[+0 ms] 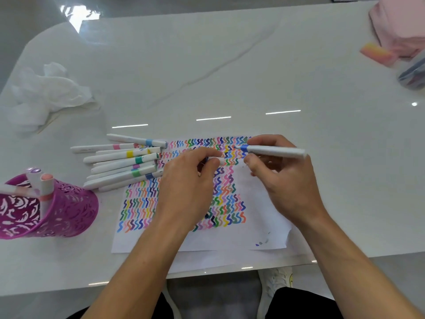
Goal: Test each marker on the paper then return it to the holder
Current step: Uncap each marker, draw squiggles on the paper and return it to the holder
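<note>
My right hand (282, 180) grips a marker (273, 151) between thumb and forefinger. My left hand (188, 180) is curled round a short white piece, which I take to be its cap (217, 160). The marker's long axis runs from 3 o'clock to 9 o'clock, with the blue tip at the 9 o'clock end, over the upper rows of squiggles on the paper (264, 226). I cannot tell whether the tip touches the sheet.

The cap lies just beside the tip, at about 8 o'clock from it, with its mouth roughly toward the tip, so I judge that capping would need only a short closing of the two hands along that axis. The bare paper lies at 5 o'clock of the tip, under my right hand.

The untested pile (124, 164) lies at 9 o'clock of my left hand. The holder (69, 210) stands well apart at 8 o'clock, and my left hand is the nearer one.
</note>
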